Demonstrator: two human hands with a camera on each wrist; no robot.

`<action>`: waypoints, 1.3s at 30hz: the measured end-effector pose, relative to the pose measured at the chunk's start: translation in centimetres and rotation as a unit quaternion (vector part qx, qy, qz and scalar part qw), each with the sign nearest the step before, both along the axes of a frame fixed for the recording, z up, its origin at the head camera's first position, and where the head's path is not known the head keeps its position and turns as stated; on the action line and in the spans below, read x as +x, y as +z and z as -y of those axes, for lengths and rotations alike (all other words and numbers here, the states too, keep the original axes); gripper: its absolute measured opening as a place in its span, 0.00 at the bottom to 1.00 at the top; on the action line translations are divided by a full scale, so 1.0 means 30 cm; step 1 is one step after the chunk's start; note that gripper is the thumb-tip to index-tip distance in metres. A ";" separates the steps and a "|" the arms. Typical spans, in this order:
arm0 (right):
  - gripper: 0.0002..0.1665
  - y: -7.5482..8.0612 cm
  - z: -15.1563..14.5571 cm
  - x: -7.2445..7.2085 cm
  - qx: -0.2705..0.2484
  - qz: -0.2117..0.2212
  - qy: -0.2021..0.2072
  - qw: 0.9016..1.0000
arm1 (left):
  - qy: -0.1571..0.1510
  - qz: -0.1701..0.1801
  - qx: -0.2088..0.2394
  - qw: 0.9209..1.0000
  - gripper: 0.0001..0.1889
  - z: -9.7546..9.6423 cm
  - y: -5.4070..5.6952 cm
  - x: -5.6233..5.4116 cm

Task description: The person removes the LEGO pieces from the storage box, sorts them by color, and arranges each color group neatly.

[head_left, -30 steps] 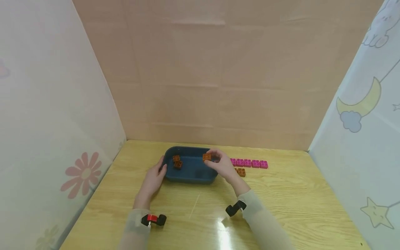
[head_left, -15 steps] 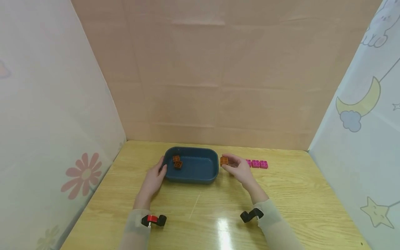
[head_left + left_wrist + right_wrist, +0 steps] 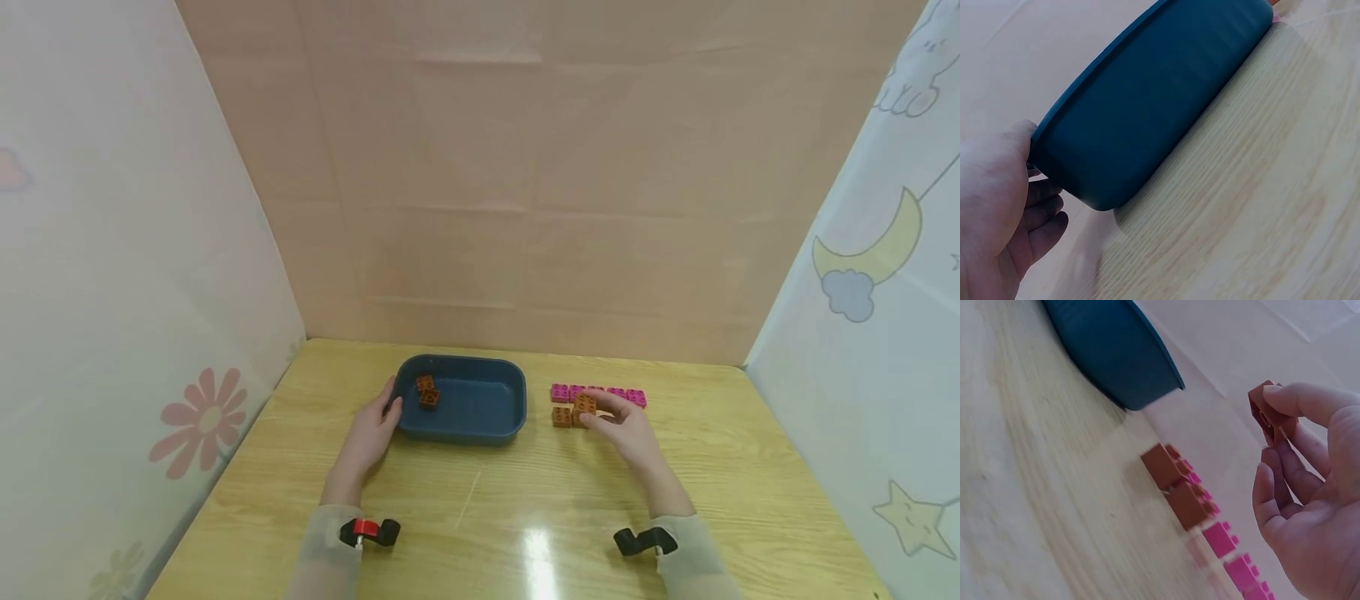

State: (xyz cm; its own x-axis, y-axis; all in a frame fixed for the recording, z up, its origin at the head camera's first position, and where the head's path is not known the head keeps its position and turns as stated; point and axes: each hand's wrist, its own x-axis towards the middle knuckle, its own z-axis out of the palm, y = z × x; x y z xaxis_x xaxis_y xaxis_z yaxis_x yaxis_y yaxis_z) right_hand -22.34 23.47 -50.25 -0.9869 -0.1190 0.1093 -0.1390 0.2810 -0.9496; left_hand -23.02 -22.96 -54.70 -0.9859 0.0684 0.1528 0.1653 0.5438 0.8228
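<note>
My right hand [image 3: 626, 429] pinches an orange toy building brick [image 3: 586, 405] between thumb and fingers. In the right wrist view that held brick [image 3: 1272, 412] is tilted, its hollow underside partly showing, apart from the table. Below it on the table two orange bricks [image 3: 562, 417] sit side by side. Just behind them runs a row of pink bricks [image 3: 560, 392], partly hidden by my fingers. At the left end of a dark blue tray [image 3: 480, 433], my left hand [image 3: 371, 429] holds the wall, thumb at the rim [image 3: 1038, 128].
Several orange bricks [image 3: 429, 399] lie at the left inside the tray. The wooden table [image 3: 450, 517] is bounded by a tan back wall [image 3: 465, 250] and patterned white side sheets [image 3: 210, 308]. Each wrist wears a black camera mount [image 3: 645, 542].
My right hand has carried the orange brick from above the tray's right end rightward to over the orange bricks on the table. My left hand and the tray stay put.
</note>
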 end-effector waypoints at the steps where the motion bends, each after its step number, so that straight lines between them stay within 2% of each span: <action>1: 0.29 -0.001 -0.013 -0.001 0.002 -0.002 0.003 1.000 | 0.000 0.001 -0.001 1.000 0.31 0.000 0.000 0.000; 14: 0.36 -0.010 -0.098 -0.009 0.039 0.024 -0.020 0.999 | 0.001 0.004 -0.009 1.000 0.31 -0.003 -0.002 -0.002; 21: 0.37 -0.028 -0.138 -0.014 0.099 0.039 -0.035 0.994 | 0.001 -0.002 -0.007 1.000 0.31 -0.006 0.003 -0.001; 29: 0.39 -0.051 -0.165 -0.018 0.066 0.105 -0.040 0.991 | 0.001 -0.002 -0.005 1.000 0.31 -0.004 0.000 -0.003; 39: 0.34 -0.096 -0.165 -0.034 0.086 0.099 -0.056 0.990 | 0.002 0.002 -0.007 1.000 0.31 -0.003 -0.004 -0.005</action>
State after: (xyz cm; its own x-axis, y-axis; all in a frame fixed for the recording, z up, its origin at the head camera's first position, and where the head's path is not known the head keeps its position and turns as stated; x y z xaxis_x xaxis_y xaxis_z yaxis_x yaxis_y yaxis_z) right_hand -23.35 28.43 -53.13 -0.9949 -0.0081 -0.1005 0.0865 0.4442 -0.8918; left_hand -23.16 -22.87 -54.83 -0.9869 0.0669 0.1471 0.1593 0.5559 0.8158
